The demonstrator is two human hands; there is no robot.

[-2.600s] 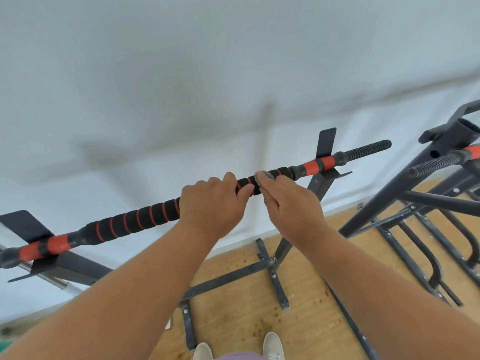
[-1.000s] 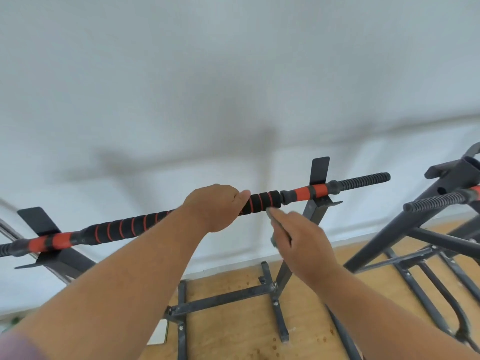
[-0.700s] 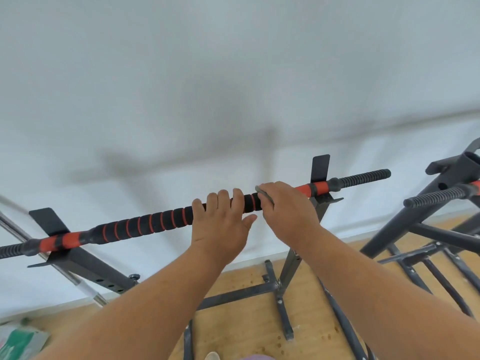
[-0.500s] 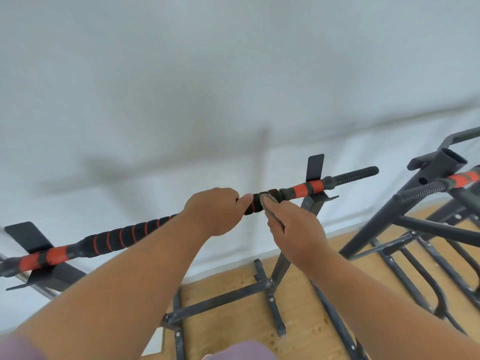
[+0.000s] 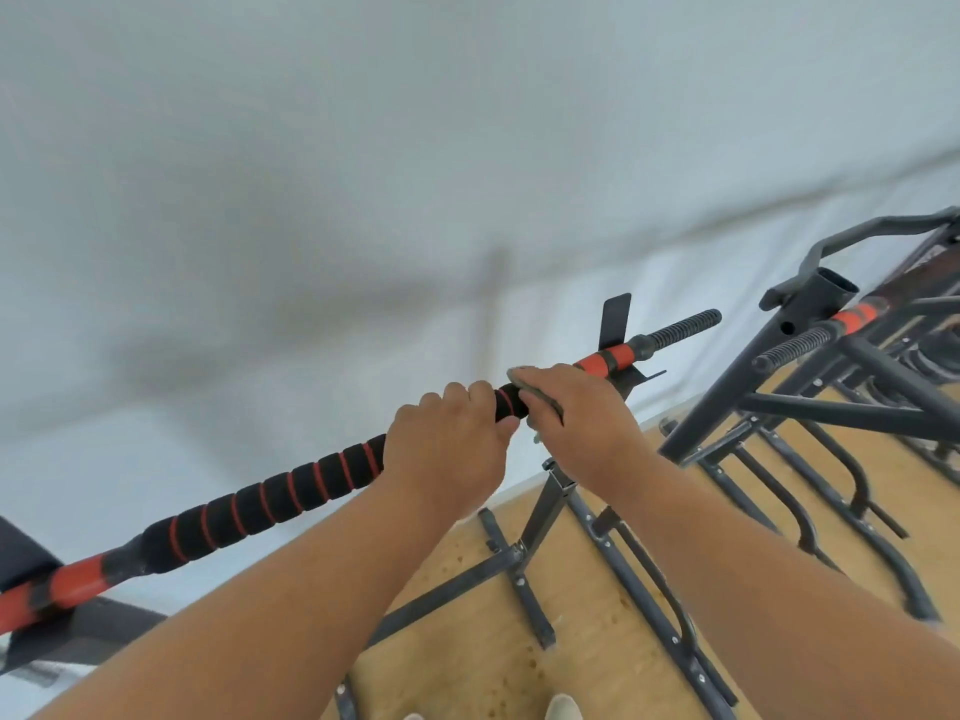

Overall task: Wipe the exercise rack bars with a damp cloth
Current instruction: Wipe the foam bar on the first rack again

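Against the wall, right hand now covers bar.

I see two bare forearms coming in from the 6 o'clock edge, with no sleeve, watch, band or glove on either one. The left hand and the right hand carry no rings that I can make out, and the fingers are uncovered, with short nails where any show. Down at 6 o'clock the pale toes of two shoes just enter the picture.
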